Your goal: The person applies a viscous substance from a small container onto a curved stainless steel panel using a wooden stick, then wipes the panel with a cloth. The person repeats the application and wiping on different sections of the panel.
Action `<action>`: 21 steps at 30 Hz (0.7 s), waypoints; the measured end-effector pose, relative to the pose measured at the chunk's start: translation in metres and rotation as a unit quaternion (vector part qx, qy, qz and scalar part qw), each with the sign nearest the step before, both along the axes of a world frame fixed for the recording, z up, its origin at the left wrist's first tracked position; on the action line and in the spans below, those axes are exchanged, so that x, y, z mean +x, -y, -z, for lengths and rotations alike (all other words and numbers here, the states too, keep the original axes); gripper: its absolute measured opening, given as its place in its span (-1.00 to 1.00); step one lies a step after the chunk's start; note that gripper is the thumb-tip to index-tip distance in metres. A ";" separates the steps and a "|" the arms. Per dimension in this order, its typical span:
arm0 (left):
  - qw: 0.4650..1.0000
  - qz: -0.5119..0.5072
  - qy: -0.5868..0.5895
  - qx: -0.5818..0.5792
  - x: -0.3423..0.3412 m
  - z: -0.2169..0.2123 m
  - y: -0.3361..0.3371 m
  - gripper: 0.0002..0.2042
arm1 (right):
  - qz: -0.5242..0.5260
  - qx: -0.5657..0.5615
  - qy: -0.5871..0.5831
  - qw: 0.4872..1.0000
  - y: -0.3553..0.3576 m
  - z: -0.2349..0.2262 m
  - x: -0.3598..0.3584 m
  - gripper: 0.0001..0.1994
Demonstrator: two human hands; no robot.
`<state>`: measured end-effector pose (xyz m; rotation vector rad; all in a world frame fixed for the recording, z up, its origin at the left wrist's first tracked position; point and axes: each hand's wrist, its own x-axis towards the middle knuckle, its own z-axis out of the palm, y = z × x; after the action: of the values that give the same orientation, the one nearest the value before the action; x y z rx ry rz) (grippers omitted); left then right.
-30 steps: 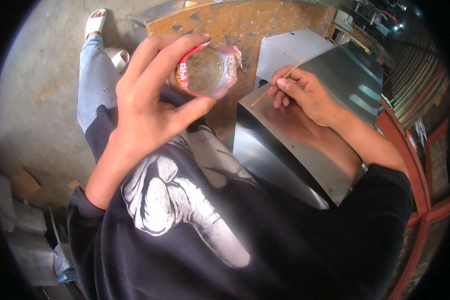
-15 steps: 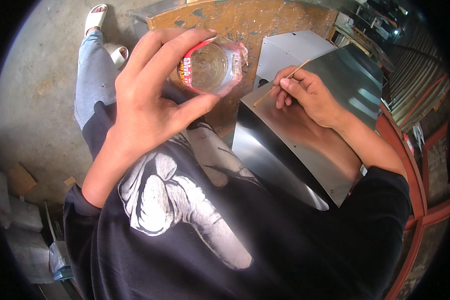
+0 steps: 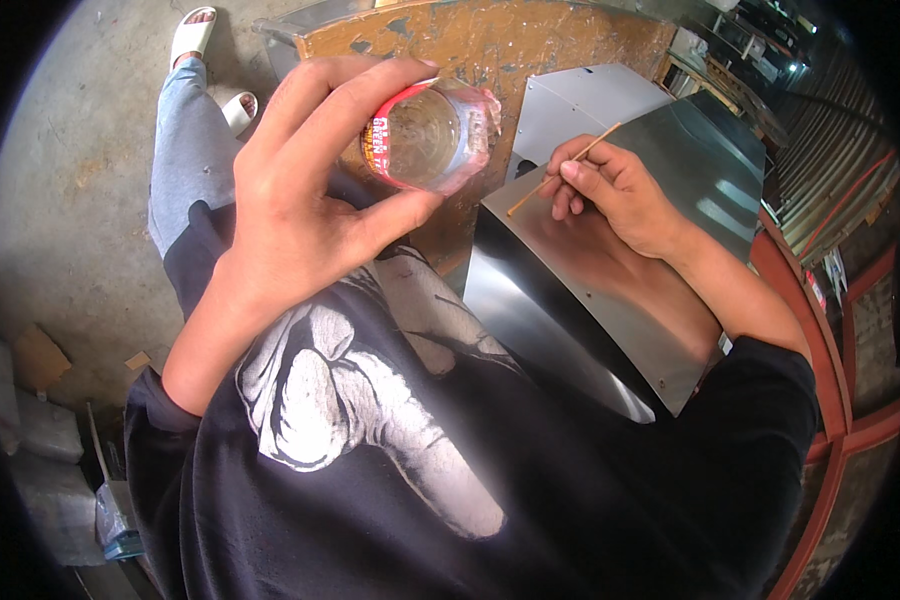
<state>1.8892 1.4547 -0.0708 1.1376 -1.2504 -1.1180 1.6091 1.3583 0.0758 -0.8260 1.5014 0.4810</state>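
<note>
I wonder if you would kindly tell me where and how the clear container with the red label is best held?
I'd grip the clear container by its side wall, coming from the left, thumb and fingers on opposite sides, as the left hand does; its rounded shape suits that span, and its right edge looks ragged.

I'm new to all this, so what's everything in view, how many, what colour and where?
Cup: one, clear with red label, in left hand
Stick: one, tan, in right hand
Folded metal: one, silver-grey, below right hand
Pale panel: one, light grey, beyond right hand
Table: one, worn brown, top
Cardboard: two pieces, brown, lower left
Floor: one, grey, left
Frame: one, red, right
Clutter: uncountable, mixed, top right
Sandals: two, white, top left
Jeans: one pair, light blue, left
Shirt: one, black, bottom
Left hand: one, bare, upper centre-left
Right hand: one, bare, centre-right
</note>
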 end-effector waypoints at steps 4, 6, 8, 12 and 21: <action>1.000 -0.003 0.001 0.005 -0.001 -0.001 -0.001 -0.39 | -0.008 0.004 0.001 1.000 0.000 0.000 0.000 -0.76; 1.000 -0.002 -0.002 0.008 -0.001 -0.002 -0.001 -0.39 | -0.010 -0.001 0.007 1.000 0.001 -0.001 0.000 -0.76; 1.000 -0.001 -0.003 0.010 -0.001 -0.002 -0.001 -0.39 | -0.010 -0.002 0.006 1.000 0.001 -0.001 0.001 -0.77; 1.000 0.005 0.001 0.013 0.001 -0.003 -0.001 -0.39 | -0.010 -0.003 0.004 1.000 0.001 -0.002 0.000 -0.77; 1.000 -0.002 -0.001 0.011 0.000 -0.002 -0.001 -0.40 | 0.054 -0.058 0.027 0.997 0.015 -0.003 -0.001 -0.78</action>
<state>1.8888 1.4557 -0.0685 1.1545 -1.2355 -1.1316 1.6077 1.3435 0.0790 -0.8369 1.5259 0.2926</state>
